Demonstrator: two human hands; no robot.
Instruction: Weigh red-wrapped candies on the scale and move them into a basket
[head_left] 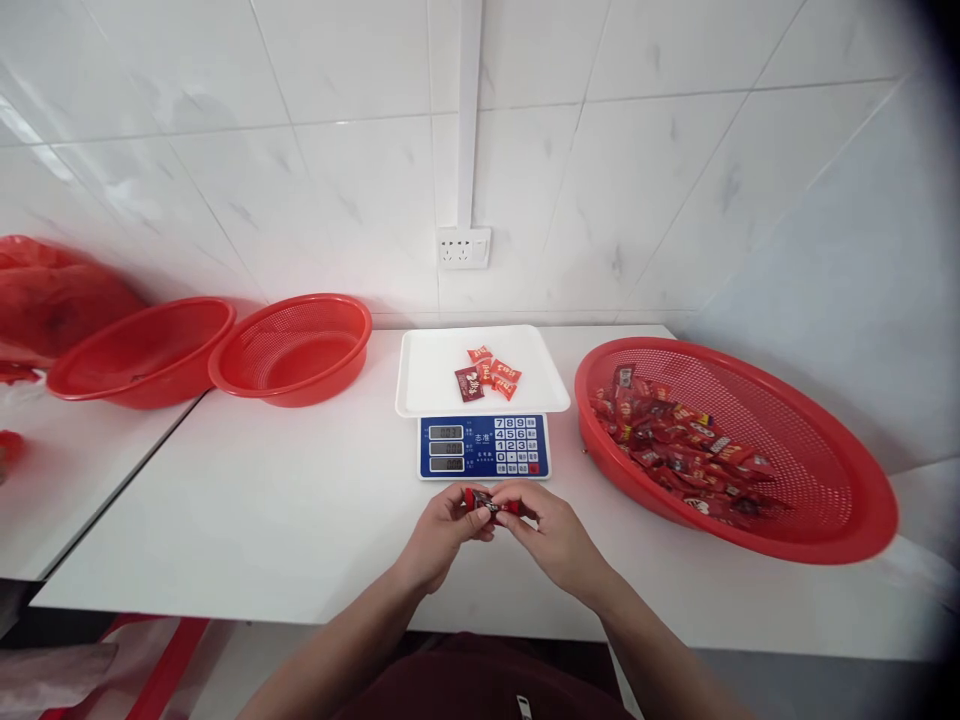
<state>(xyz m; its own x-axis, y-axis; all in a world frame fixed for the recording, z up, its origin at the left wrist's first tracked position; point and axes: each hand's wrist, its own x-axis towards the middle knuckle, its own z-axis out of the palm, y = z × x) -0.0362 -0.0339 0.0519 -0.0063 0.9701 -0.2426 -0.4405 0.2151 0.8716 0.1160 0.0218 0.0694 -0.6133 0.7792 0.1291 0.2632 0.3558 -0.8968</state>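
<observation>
Between my two hands, just in front of the scale, is a small red and dark wrapped candy [491, 506]. My left hand [448, 530] pinches its left end with thumb and fingers. On the other end, my right hand [551, 530] is closed with thumb and fingertips. Beyond them stands a digital scale [484, 447] with a blue keypad panel and lit displays. Its white tray [424, 375] bears several small red packets [504, 372] and a darker maroon packet [469, 384].
To the right, a large red basket [825, 430] holds a heap of red wrapped candies [675, 440]. Two red baskets, one nearer [292, 350] and one farther left [150, 350], stand by the wall. A red plastic bag [60, 295] lies at far left. A socket [464, 248] is on the wall.
</observation>
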